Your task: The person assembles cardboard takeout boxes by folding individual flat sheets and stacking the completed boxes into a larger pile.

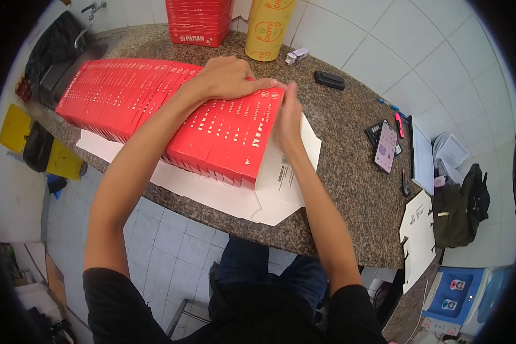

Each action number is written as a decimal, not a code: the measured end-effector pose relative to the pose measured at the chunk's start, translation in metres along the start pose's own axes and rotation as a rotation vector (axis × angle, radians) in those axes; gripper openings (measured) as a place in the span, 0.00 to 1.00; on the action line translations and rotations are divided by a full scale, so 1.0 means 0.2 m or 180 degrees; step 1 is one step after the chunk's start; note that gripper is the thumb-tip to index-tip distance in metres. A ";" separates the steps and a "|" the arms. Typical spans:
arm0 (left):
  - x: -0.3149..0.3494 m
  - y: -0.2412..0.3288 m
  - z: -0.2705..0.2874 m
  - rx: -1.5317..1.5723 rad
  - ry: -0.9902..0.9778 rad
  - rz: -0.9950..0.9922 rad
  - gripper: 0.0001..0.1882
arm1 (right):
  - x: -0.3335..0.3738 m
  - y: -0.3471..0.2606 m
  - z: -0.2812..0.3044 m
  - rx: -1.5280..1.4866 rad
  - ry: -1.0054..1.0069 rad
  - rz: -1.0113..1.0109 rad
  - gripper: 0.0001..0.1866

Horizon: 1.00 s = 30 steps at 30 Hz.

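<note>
A long row of flat red cartons (212, 129) stands packed on edge across the counter, with white print along the upper faces. My left hand (228, 79) lies over the row's far edge near its right end. Its thumb stretches along the top toward the last cartons, and the other fingers bend down behind, partly hidden. Against the white end face of the row rests my right hand (289, 120), its fingers stretched out toward the far corner. Under the row, a white unfolded cardboard sheet (289, 198) sticks out at the front and right.
Behind stand a red carton stack (198, 23) and a yellow printed roll (269, 28). A black case (329, 80), phone (385, 149), cutter (406, 183) and pink marker (399, 125) lie right. Another white sheet (419, 235) overhangs the counter's (355, 212) edge. A sink (69, 71) is far left.
</note>
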<state>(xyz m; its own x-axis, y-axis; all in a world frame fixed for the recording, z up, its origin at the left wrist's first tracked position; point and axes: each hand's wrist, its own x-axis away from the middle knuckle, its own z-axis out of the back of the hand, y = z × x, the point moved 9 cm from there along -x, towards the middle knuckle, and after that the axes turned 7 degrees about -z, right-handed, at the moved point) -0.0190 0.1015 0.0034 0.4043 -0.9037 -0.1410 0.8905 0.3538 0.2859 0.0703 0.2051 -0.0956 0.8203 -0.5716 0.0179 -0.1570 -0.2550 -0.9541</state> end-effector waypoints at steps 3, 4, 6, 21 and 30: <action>0.00 -0.03 0.00 -0.0127 0.0006 0.0091 0.40 | 0.36 -0.07 0.16 0.0480 0.0850 -0.0073 0.36; -0.02 0.00 0.00 -0.0189 0.0011 0.0033 0.39 | 0.44 -0.06 0.18 0.0483 0.0868 -0.0059 0.36; -0.01 0.02 0.02 -0.0142 0.0008 0.0037 0.39 | 0.55 0.09 0.01 0.0314 -0.0101 -0.0797 0.37; -0.03 0.00 0.00 0.0014 -0.0124 0.0023 0.36 | 1.55 -0.87 1.29 0.4852 0.2440 0.1580 0.10; 0.02 0.19 0.07 -0.0640 0.0636 -0.0716 0.27 | 2.30 -1.00 2.26 0.5643 0.2206 -0.0057 0.17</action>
<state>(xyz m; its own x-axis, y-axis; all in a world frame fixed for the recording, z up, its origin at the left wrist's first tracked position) 0.0135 0.1086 0.0267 0.2086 -0.9064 -0.3673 0.9770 0.2098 0.0374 0.7273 0.3466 -0.0312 0.4112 -0.8609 -0.2996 0.8816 0.4592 -0.1096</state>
